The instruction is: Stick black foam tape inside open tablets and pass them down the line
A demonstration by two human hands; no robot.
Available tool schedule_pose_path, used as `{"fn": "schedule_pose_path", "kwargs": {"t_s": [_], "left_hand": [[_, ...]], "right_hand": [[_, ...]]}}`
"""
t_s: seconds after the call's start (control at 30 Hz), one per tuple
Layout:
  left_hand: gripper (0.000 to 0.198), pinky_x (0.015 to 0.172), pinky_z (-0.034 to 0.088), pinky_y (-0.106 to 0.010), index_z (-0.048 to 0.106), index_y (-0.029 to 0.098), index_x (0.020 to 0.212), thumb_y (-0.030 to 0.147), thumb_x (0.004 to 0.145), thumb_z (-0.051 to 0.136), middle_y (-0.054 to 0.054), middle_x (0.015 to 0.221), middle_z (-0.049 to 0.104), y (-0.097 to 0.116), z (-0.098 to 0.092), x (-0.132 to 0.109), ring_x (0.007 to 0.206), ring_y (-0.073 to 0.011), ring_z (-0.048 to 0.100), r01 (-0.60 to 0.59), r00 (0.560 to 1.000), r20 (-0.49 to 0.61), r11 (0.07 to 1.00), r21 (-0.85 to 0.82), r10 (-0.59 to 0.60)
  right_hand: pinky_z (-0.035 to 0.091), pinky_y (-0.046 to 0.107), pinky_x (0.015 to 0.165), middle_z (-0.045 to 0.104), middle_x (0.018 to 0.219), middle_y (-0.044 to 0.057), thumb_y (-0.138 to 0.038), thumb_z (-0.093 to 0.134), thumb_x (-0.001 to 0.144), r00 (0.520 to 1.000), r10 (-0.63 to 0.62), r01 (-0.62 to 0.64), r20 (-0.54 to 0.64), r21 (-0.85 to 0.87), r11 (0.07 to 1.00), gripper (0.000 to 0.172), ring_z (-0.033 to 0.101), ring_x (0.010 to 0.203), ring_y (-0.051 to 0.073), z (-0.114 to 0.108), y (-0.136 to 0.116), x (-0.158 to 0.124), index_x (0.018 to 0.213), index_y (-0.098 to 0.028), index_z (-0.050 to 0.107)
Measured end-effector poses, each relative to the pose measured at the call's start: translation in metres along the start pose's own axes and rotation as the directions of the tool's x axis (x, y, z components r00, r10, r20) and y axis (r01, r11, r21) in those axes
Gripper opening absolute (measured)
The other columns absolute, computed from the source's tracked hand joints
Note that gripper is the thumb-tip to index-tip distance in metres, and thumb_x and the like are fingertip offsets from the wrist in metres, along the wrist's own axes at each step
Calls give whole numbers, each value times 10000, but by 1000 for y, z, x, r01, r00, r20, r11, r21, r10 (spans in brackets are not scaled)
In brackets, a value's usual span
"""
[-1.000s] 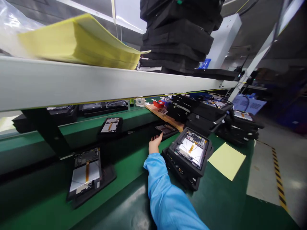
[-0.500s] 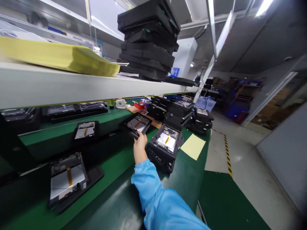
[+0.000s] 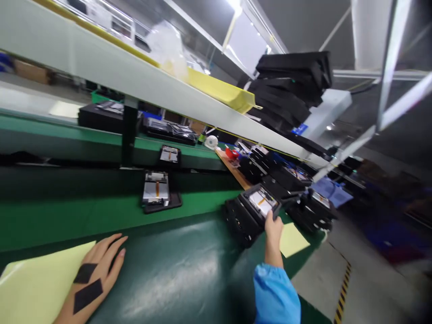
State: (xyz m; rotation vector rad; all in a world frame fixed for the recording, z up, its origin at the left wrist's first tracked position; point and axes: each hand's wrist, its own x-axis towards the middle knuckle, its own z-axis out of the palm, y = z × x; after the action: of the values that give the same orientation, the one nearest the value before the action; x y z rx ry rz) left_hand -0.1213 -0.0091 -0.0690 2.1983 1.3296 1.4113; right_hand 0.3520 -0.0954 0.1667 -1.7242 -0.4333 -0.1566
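Far left, low in frame, a yellow sheet (image 3: 40, 274) lies on the dark green surface (image 3: 168, 270), & what looks like the person's own left hand (image 3: 94, 270) rests flat on it, fingers spread wide, nothing gripped, w/ 2 black patches (image 3: 86, 288) on the back of the hand. Upper left, a white shelf (image 3: 101, 58) runs diagonally across frame, w/ a yellow paper stack (image 3: 219, 89) on top. Mid frame, a tablet in a black case (image 3: 155, 189) lies on the green, well apart from both hands. Right of centre: an opened tablet (image 3: 261, 202) in a black foam tray (image 3: 243, 194), sitting on a stack of trays (image 3: 241, 220). The right hand (image 3: 273, 234), blue sleeve (image 3: 275, 292), is closed on the tray's near right corner, a narrow hold on the edge. Tray's long axis looks to run upper left to lower right in frame, approx. Best to keep fingers on the rim, off the exposed panel & orange strip (image 3: 261, 201), & hold the tray level so the tablet can't slide. Just right of the hand, a small yellow sheet (image 3: 292, 240) lies on the surface.
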Motion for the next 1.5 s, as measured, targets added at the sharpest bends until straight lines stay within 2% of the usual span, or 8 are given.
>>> {"fn": "schedule_pose_path", "kwargs": {"t_s": [0.13, 0.27, 0.4, 0.57, 0.8, 1.13, 1.33, 1.5], "left_hand": [[334, 1058, 526, -464, 647, 259, 1268, 380, 1049, 426, -91, 1281, 677, 8, 6, 6, 1185, -283, 645, -56, 997, -43, 990, 133, 62], [328, 1032, 546, -431, 673, 247, 1252, 319, 1055, 421, -85, 1276, 691, 13, 9, 6, 1179, -266, 658, -94, 994, -41, 980, 173, 103], [337, 1028, 561, -424, 706, 256, 1241, 283, 1037, 440, -81, 1280, 705, 12, 10, 6, 1178, -267, 671, -98, 993, -40, 978, 187, 107], [316, 1033, 570, -418, 708, 275, 1250, 281, 1021, 490, -66, 1281, 710, 14, 4, 8, 1176, -266, 685, -76, 997, -7, 986, 151, 78], [344, 1118, 517, -493, 688, 245, 1253, 422, 1026, 500, -100, 1291, 681, 7, 3, 14, 1245, -292, 639, 216, 968, -106, 969, -122, -229], [569, 1039, 601, -448, 654, 208, 1393, 609, 1046, 447, -119, 1286, 735, 26, 0, -11, 1181, -278, 717, 324, 946, 118, 899, -295, -303], [598, 1318, 279, -552, 571, 224, 1473, 591, 1002, 533, -117, 1603, 488, 61, -8, -29, 1551, -323, 374, 382, 922, 63, 870, -310, -382], [747, 1221, 449, -538, 523, 132, 1527, 588, 934, 531, -188, 1560, 532, 63, -1, -18, 1460, -357, 509, 488, 873, 145, 835, -253, -466]], "right_hand": [[322, 565, 1243, 484, 1558, 271, -597, 573, 888, 963, -256, 257, 85, -4, 966, 648, 337, 1552, 403, 33, 20, -74, 1322, -118, 621], [453, 454, 1156, 696, 1346, 158, -466, 792, 826, 650, -118, 160, 751, 16, 987, 504, 583, 1364, 345, 145, 26, -146, 1252, -213, 701], [539, 505, 1046, 701, 1270, 132, -390, 765, 937, 571, 51, 87, 819, -123, 989, 367, 668, 1196, 300, 250, 13, -161, 1211, -156, 693], [608, 456, 943, 670, 1305, 93, -374, 685, 1016, 465, 169, 25, 869, -204, 979, 341, 691, 1119, 259, 293, 11, -166, 1290, -173, 655], [620, 426, 891, 683, 1255, 94, -381, 656, 1034, 419, 173, -245, 891, -72, 967, 330, 704, 1040, 223, 270, 31, -209, 1287, -168, 645], [551, 304, 597, 659, 670, -19, -809, 700, 747, 416, 20, -366, 909, 148, 919, 598, 640, 613, 187, 109, 89, -246, 856, -229, 604], [458, 504, 1158, 640, 1408, 151, -536, 736, 867, 522, -311, 44, 794, 340, 940, 465, 560, 1340, 318, 79, 80, -241, 1202, -215, 714], [602, 588, 975, 747, 1227, 126, -453, 708, 911, 184, -664, 524, 725, 500, 690, 271, 700, 1165, 361, 92, 101, -237, 1131, -325, 803]]}}
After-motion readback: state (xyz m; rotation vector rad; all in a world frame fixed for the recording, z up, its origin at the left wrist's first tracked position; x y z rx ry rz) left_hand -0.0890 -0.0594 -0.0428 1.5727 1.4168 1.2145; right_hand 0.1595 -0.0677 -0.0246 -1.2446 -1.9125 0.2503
